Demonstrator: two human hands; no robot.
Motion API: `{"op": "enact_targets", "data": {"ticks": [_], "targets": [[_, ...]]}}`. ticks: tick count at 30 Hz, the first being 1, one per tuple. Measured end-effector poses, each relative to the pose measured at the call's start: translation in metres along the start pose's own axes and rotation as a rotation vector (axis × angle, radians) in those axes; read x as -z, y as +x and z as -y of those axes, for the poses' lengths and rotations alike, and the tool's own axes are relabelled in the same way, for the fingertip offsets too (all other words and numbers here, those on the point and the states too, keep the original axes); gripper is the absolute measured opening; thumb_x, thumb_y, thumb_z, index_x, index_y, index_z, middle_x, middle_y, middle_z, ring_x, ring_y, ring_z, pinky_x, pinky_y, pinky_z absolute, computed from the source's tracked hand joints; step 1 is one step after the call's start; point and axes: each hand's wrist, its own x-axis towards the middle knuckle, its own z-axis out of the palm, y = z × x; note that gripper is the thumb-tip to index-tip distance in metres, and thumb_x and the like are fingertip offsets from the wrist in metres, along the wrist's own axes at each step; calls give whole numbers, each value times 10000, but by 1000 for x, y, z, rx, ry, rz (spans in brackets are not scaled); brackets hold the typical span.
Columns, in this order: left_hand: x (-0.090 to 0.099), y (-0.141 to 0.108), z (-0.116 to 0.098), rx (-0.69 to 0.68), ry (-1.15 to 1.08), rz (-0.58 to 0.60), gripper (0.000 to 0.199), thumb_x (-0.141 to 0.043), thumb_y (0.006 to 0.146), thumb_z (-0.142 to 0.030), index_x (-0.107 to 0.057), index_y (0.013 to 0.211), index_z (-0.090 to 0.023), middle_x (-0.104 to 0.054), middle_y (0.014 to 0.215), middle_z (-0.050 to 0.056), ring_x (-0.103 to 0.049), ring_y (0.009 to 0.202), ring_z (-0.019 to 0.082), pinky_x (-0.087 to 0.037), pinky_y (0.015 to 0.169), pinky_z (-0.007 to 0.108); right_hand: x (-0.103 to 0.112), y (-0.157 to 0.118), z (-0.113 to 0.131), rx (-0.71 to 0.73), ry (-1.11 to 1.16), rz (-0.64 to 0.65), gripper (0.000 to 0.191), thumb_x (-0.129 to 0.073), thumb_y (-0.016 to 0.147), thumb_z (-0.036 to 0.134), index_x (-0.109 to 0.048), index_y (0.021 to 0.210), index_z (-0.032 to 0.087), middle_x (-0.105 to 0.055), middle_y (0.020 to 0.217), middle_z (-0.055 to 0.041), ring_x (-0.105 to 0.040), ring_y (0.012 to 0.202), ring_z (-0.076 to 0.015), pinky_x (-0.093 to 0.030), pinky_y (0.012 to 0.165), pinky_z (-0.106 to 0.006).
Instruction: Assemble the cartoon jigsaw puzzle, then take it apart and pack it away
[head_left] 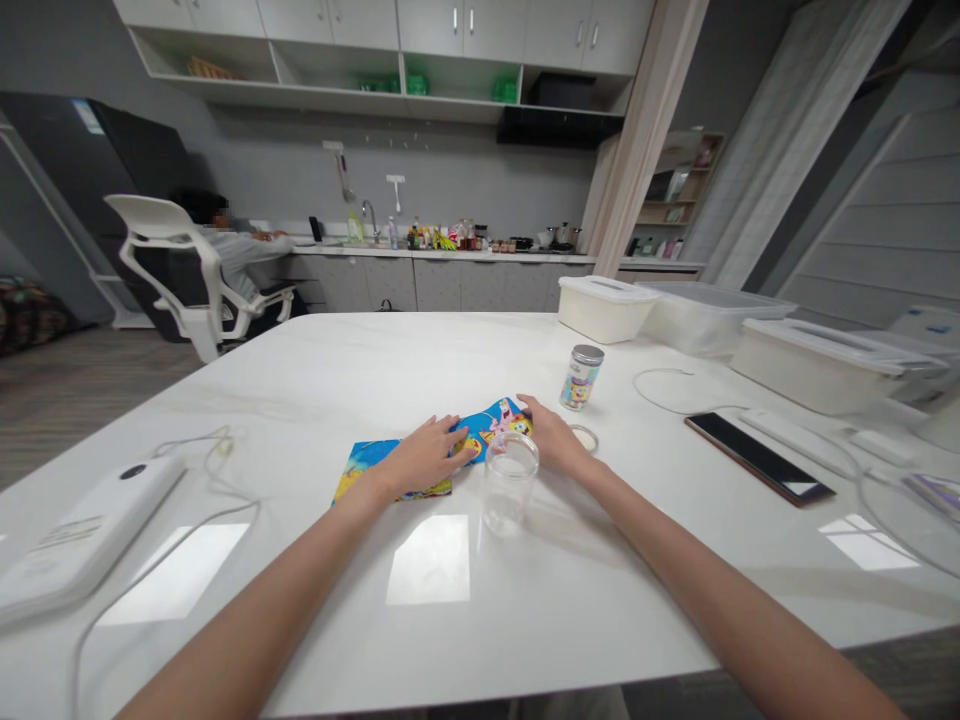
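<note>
My left hand lies with its fingers spread over a blue cartoon-printed sheet. At the right end of the blue printed piece, my right hand grips the edge, its fingertips partly hidden. Whether both blue parts are one folded sheet or two, I cannot tell. In front of them, between my forearms, a clear, lidless plastic jar stands upright. Just beyond my right hand is a round ring-like lid, partly covered by that hand. Farther back stands a cartoon-labelled jar with a silver lid.
A dark phone and white cables lie to the right. Lidded storage boxes line the far right of the white table. At left sits a white device with a cable. Someone sits in a white chair beyond.
</note>
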Motion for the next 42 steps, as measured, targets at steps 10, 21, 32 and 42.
{"op": "enact_targets", "data": {"ticks": [10,21,32,42], "targets": [[15,-4,-9,87,-590,-342,353,-413,863,-290,-570,1160,-181,-581,1293,108,-525,1222,237,-374,1080,408,-9,12,-2,-99,703,-256,534,-737,633,344,-605,1118,165,-676,1094,-112,-638,998,-275,-512,900,-444],[13,-11,-54,-56,-819,-87,507,-780,674,-413,-603,1112,-227,-679,1118,51,-626,1034,244,-483,921,385,38,-8,12,-81,1465,-326,457,-784,592,255,-625,1020,240,-705,1112,-25,-610,1144,-262,-423,1078,-440],[8,3,-25,225,-725,-452,732,-701,721,-488,-407,1328,-203,-534,1355,141,-496,1254,302,-384,1050,471,51,-23,6,111,1305,151,479,-832,560,269,-666,1008,247,-725,1082,-52,-638,1089,-300,-476,993,-500],[36,-19,-58,-162,-387,-1090,310,-643,853,-342,-531,1116,-223,-627,961,47,-628,880,184,-538,789,328,49,-25,10,139,1290,177,472,-853,535,285,-647,957,237,-728,980,-30,-670,965,-249,-495,943,-449]]}}
